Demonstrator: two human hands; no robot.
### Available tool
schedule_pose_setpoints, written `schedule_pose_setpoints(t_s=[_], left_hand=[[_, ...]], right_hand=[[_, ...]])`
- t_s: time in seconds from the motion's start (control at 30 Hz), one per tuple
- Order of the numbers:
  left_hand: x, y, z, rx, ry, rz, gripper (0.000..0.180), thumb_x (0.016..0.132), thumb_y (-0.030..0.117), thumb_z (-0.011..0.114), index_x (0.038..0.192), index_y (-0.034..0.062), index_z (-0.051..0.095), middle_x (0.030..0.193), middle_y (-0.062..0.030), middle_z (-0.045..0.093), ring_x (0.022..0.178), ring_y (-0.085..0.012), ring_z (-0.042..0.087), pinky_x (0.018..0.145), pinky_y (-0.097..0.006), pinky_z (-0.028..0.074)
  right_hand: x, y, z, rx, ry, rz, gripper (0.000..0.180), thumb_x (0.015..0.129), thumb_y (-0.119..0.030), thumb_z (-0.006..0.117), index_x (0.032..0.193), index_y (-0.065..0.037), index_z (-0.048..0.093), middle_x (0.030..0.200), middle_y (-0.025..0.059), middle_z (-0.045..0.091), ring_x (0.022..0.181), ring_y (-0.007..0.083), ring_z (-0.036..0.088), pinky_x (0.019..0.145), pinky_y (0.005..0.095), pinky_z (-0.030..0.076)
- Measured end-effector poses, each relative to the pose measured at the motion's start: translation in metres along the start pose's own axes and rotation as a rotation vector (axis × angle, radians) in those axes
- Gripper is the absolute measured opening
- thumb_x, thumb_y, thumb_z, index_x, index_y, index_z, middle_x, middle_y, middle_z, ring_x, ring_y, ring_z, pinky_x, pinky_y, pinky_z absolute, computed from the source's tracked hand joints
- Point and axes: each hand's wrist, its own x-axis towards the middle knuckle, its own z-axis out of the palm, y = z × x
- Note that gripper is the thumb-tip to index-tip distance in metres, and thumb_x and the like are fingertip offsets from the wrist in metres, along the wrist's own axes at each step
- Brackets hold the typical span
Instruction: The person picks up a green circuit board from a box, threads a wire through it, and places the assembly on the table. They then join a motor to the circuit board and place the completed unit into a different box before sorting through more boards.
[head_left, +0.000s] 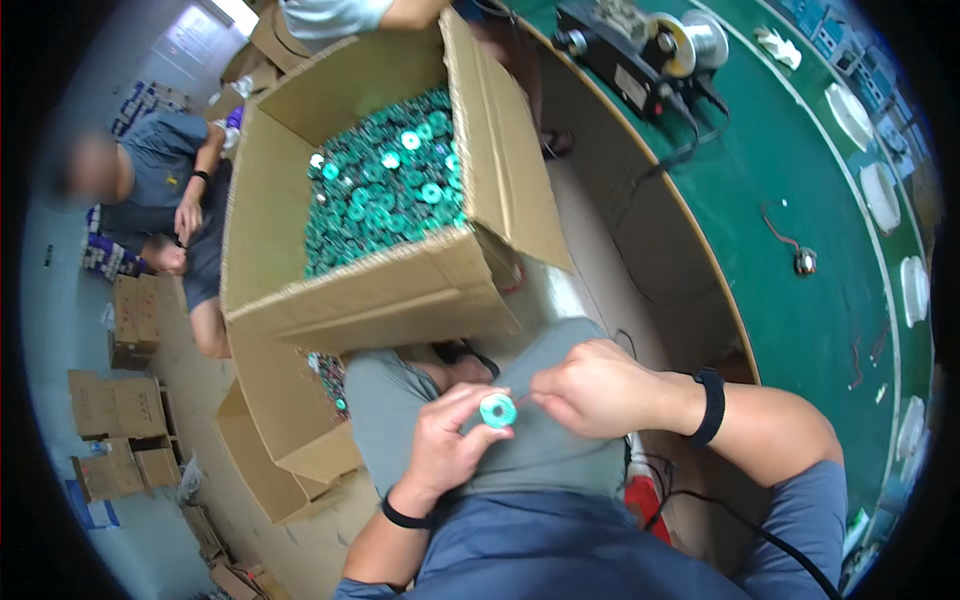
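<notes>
At left, a co-worker (165, 190) sits beside an open cardboard box (400, 285) heaped with green discs (385, 200). Near me, a worker's left hand (446, 437) clamps a green ring-shaped part (486, 410) between thumb and fingers, above the lap (550, 462). Just beside it, the right hand (597, 388) has fingertips together, their grip too small to tell. A green table (800, 340) curves at right.
</notes>
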Motion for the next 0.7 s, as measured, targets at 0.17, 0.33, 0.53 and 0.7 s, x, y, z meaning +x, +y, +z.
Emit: schedule_pose_setpoints(t_s=[0.17, 0.33, 0.53, 0.7], left_hand=[[-0.004, -0.009, 0.009, -0.039, 0.019, 0.044, 0.036, 0.078, 0.011, 0.081, 0.111, 0.0005, 0.071, 0.100, -0.0126, 0.072, 0.091, -0.0252, 0.069, 0.083, -0.033, 0.054], [-0.004, -0.006, 0.007, -0.055, -0.010, 0.062, 0.034, 0.081, 0.009, 0.080, 0.113, 0.0008, 0.070, 0.101, -0.0123, 0.072, 0.090, -0.0238, 0.068, 0.082, -0.032, 0.053], [-0.001, -0.002, 0.005, -0.042, -0.031, 0.027, 0.037, 0.082, 0.009, 0.078, 0.117, 0.0020, 0.069, 0.104, -0.0122, 0.072, 0.093, -0.0222, 0.069, 0.084, -0.032, 0.053], [-0.001, 0.000, 0.002, -0.046, -0.025, 0.012, 0.036, 0.083, 0.009, 0.078, 0.118, 0.0020, 0.069, 0.104, -0.0119, 0.072, 0.093, -0.0221, 0.069, 0.084, -0.031, 0.053]], right_hand=[[-0.002, -0.005, 0.001, 0.073, -0.022, 0.068, 0.010, 0.088, -0.015, 0.060, 0.081, -0.009, 0.063, 0.057, 0.0152, 0.058, 0.056, 0.0372, 0.061, 0.054, 0.0486, 0.049], [-0.001, -0.009, -0.003, 0.067, -0.053, 0.006, 0.012, 0.089, -0.017, 0.058, 0.085, -0.010, 0.067, 0.058, 0.0145, 0.059, 0.056, 0.0371, 0.062, 0.054, 0.0478, 0.050], [0.001, -0.006, -0.007, 0.070, -0.140, 0.130, 0.019, 0.090, -0.023, 0.054, 0.085, -0.010, 0.068, 0.069, 0.0179, 0.065, 0.067, 0.0407, 0.066, 0.062, 0.0532, 0.052], [0.003, -0.007, -0.008, 0.064, -0.133, 0.087, 0.019, 0.091, -0.021, 0.055, 0.084, -0.009, 0.068, 0.069, 0.0189, 0.065, 0.069, 0.0415, 0.065, 0.064, 0.0518, 0.053]])
